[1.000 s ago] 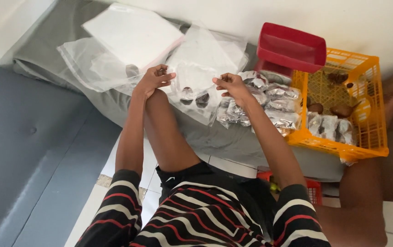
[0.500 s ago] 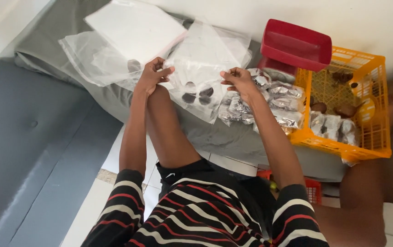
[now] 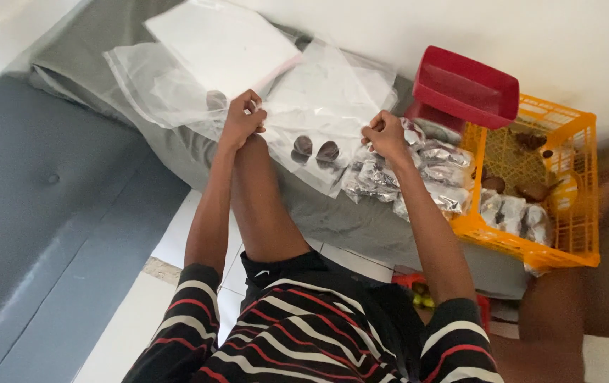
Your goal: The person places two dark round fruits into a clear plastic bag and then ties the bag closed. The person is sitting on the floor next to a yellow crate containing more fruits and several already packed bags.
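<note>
The clear plastic bag (image 3: 322, 124) with two dark round pieces (image 3: 316, 149) inside lies on the grey cushion, just left of the orange crate (image 3: 567, 241). Left hand (image 3: 241, 120) and right hand (image 3: 384, 135) pinch its opposite edges — seemingly the sealing step, needing an even press. Crinkly silver packets (image 3: 432, 177) spill from the crate.

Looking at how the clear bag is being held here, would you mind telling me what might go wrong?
1. Both the left hand and right hand pinch only the top edge of the clear plastic bag; the two dark round pieces inside could slide or spill if it tips.
2. The pile of silvery foil packets lies right by the right hand and may get knocked.
3. The orange plastic crate seems near the edge and could slip off.
</note>
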